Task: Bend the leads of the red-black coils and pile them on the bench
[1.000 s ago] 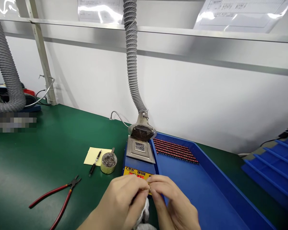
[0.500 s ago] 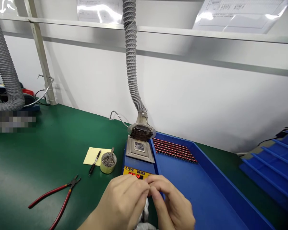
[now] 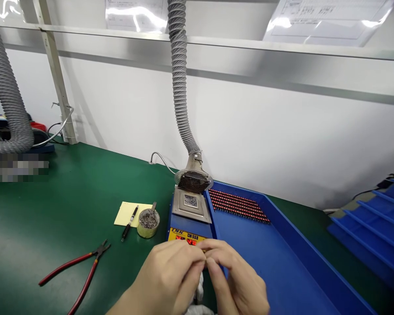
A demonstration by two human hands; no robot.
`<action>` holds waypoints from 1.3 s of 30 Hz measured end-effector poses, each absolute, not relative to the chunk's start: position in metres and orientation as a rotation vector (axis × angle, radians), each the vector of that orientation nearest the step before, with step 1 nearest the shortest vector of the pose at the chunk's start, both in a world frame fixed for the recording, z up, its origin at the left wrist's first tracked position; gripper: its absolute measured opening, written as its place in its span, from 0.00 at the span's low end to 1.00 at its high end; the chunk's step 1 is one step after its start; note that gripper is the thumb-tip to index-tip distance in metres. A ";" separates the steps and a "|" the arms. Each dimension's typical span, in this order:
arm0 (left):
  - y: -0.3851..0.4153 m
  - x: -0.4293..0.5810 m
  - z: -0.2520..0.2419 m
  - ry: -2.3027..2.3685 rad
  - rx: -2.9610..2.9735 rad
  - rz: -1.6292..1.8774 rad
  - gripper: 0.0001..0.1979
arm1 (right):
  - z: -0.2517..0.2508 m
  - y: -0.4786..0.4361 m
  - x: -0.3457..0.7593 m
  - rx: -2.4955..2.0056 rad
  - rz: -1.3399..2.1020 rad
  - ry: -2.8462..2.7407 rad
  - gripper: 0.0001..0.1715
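My left hand (image 3: 170,273) and my right hand (image 3: 234,275) meet fingertip to fingertip at the bottom centre. Both are closed in a pinch, and whatever is between the fingers is hidden or too small to name. Just beyond them stands a blue solder pot (image 3: 190,222) with a yellow panel and red lit digits, partly covered by my fingers. Its metal top plate surrounds a square opening of grey, silvery material (image 3: 191,201). A crumpled white cloth (image 3: 199,291) shows below and between my hands.
An extraction hose (image 3: 180,87) ends in a hood over the pot. The blue tray (image 3: 282,271) on the right holds rows of small red-and-black parts (image 3: 238,205). On the left lie red-handled pliers (image 3: 85,267), a pen (image 3: 129,223), yellow paper (image 3: 121,215) and a tin (image 3: 148,229) of grey bits.
Both hands keep nearly the same place, with a very slight shift of the fingers and right hand. The red digits on the pot's panel read differently.
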State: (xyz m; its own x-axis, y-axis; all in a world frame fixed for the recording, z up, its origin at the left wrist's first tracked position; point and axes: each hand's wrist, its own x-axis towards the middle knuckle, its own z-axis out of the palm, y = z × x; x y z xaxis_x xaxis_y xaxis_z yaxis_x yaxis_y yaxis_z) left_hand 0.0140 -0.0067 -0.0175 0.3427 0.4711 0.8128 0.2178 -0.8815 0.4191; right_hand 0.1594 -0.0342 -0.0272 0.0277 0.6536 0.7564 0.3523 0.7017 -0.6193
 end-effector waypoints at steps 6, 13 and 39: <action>-0.008 0.014 -0.014 0.563 2.206 1.511 0.09 | -0.022 -0.031 0.161 -0.703 0.879 -1.410 0.20; -0.009 0.008 -0.013 0.647 1.912 1.227 0.07 | -0.020 -0.031 0.158 -0.640 0.510 -1.532 0.07; 0.004 0.002 -0.011 0.632 1.159 1.196 0.05 | -0.034 -0.025 0.112 -0.805 1.263 -0.617 0.16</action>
